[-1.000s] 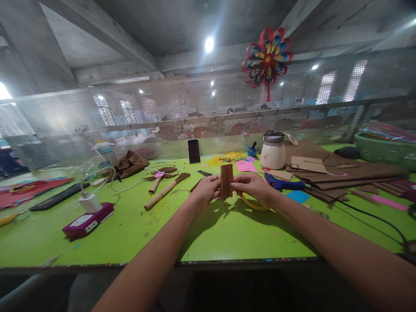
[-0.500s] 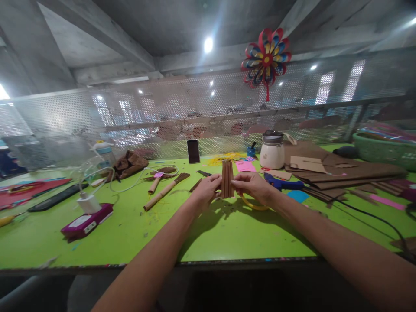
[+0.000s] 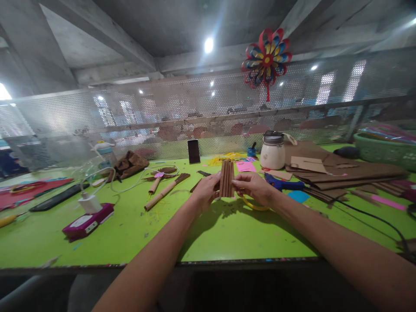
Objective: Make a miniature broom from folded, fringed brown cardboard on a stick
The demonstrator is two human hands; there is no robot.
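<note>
A mesh screen (image 3: 65, 117) stands along the far side, and in front of it spreads the green table (image 3: 221, 242), its near edge running straight across below the forearms. On the right lie wide brown sheets (image 3: 351, 171), beside a green basket (image 3: 386, 149); a white jar (image 3: 272, 156) stands at the sheets' left end.

Near the middle, just above the tabletop, both hands hold one small piece. The left hand (image 3: 206, 188) pinches its left side, partly hidden behind it; the right hand (image 3: 253, 186) pinches its right side between thumb and fingers. On the left rests a brown tube (image 3: 162, 197) with a frayed-looking end, lying apart from the hands.

The held piece, a pleated brown paper (image 3: 226, 178), is upright and leans slightly. Its lengthwise folds are made — several ridges show — and it looks joined to nothing. Whether more folding is left, I cannot tell.

For moving, bare green surface lies between the hands and the near edge — the most open side. The right is tighter: a blue glue gun (image 3: 284, 183) lies just past the right hand, and a yellow ring (image 3: 255, 205) sits partly under it.
</note>
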